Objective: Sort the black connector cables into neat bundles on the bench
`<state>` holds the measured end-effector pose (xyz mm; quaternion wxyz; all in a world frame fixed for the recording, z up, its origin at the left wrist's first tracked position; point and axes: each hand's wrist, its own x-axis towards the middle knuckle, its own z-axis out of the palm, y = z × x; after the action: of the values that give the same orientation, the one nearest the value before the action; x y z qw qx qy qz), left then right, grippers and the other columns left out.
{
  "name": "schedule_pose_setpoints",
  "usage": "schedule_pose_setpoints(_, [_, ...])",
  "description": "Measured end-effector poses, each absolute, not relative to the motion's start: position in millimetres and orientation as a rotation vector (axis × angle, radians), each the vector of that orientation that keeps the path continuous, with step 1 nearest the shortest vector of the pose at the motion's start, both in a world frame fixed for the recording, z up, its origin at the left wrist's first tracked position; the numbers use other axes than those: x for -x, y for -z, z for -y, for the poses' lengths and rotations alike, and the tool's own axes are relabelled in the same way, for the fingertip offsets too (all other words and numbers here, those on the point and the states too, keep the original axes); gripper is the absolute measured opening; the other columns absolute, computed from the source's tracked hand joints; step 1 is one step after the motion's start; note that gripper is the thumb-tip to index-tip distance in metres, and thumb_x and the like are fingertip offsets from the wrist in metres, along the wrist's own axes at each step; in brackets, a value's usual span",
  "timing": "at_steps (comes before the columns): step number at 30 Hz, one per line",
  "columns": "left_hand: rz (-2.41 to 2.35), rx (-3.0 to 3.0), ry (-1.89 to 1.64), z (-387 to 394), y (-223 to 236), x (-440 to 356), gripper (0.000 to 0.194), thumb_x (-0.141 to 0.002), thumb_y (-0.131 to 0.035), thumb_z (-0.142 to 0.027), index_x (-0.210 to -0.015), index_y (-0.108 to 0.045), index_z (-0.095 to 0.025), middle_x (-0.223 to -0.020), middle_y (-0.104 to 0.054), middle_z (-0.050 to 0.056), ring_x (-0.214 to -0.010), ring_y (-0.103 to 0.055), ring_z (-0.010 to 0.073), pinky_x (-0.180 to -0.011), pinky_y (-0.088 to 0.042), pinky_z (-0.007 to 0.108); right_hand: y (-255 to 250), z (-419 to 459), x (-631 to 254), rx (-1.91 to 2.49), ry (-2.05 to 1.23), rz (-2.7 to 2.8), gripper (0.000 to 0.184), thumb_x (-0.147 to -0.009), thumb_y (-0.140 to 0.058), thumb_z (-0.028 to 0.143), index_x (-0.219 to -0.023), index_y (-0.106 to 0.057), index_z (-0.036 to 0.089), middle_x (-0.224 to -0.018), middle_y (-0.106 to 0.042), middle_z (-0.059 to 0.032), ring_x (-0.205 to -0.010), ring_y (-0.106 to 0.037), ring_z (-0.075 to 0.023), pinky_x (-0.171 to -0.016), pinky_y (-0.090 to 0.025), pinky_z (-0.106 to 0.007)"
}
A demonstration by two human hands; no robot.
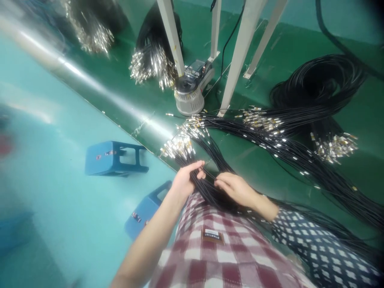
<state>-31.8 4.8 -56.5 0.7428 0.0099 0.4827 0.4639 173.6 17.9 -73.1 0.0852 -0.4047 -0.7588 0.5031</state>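
Note:
A thick bundle of black cables (210, 191) with shiny metal tips (180, 147) runs across my front at the edge of the green work surface. My left hand (189, 176) is closed around the bundle a little below the tips, thumb stretched along the top. To its right, my right hand (232, 186) pinches a black cable between thumb and fingertips. That cable slants up toward my left fingers. A second group of cables (220, 158) lies just beyond my hands.
More tipped cables (300, 154) spread to the right, below a coiled black cable bundle (318, 86). Ahead stand a grey-white machine (189, 100) and white metal legs (240, 60). Another tipped bundle (153, 60) lies behind. Blue stools (102, 158) are on the floor at left.

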Motion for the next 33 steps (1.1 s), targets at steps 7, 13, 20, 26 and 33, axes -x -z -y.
schedule_pose_setpoints(7, [-0.992, -0.048, -1.079, 1, 48, 37, 0.023, -0.076, -0.070, -0.019, -0.095, -0.071, -0.008, -0.068, -0.059, 0.002, -0.045, -0.044, 0.0054, -0.052, -0.043, 0.023, 41, -7, -144, 1.320, -1.445, 2.249, 0.032, -0.096, -0.044, 0.028, -0.067, -0.054, 0.019, -0.066, -0.061, 0.0003, -0.062, -0.054, -0.0126, -0.065, -0.035, -0.026])
schedule_pose_setpoints(13, [-1.012, -0.036, -0.983, 2, 49, 45, 0.021, -0.077, -0.071, -0.028, -0.066, -0.064, -0.011, -0.073, -0.063, 0.005, -0.057, -0.056, 0.0118, -0.059, -0.050, 0.027, 47, -45, -150, 1.288, -1.742, 2.291, 0.035, -0.096, -0.047, 0.039, -0.075, -0.067, 0.019, -0.068, -0.066, 0.0002, -0.060, -0.056, -0.0117, -0.061, -0.038, -0.023])
schedule_pose_setpoints(20, [-0.946, 0.019, -1.099, 7, 56, 43, 0.031, -0.079, -0.069, -0.028, -0.056, -0.053, -0.015, -0.060, -0.055, 0.001, -0.066, -0.060, 0.0156, -0.081, -0.052, 0.035, 123, -106, -137, 1.901, -1.161, 2.246, 0.023, -0.085, -0.063, 0.039, -0.089, -0.066, 0.016, -0.101, -0.067, -0.0115, -0.090, -0.060, -0.0225, -0.075, -0.040, -0.030])
schedule_pose_setpoints(26, [-0.958, 0.012, -1.112, 4, 53, 36, 0.032, -0.084, -0.062, -0.027, -0.057, -0.049, -0.016, -0.049, -0.043, -0.003, -0.046, -0.041, 0.0096, -0.060, -0.046, 0.027, 128, -92, -141, 1.953, -1.070, 2.292, 0.018, -0.089, -0.059, 0.038, -0.092, -0.065, 0.022, -0.096, -0.070, -0.0044, -0.086, -0.062, -0.0194, -0.074, -0.041, -0.029])
schedule_pose_setpoints(33, [-0.985, -0.027, -1.114, 4, 46, 32, 0.031, -0.083, -0.064, -0.026, -0.058, -0.048, -0.017, -0.050, -0.043, -0.003, -0.046, -0.040, 0.0094, -0.059, -0.045, 0.028, 131, -90, -144, 1.986, -1.187, 2.295, 0.011, -0.081, -0.069, 0.029, -0.091, -0.070, 0.024, -0.096, -0.072, -0.0020, -0.086, -0.065, -0.0176, -0.072, -0.044, -0.026])
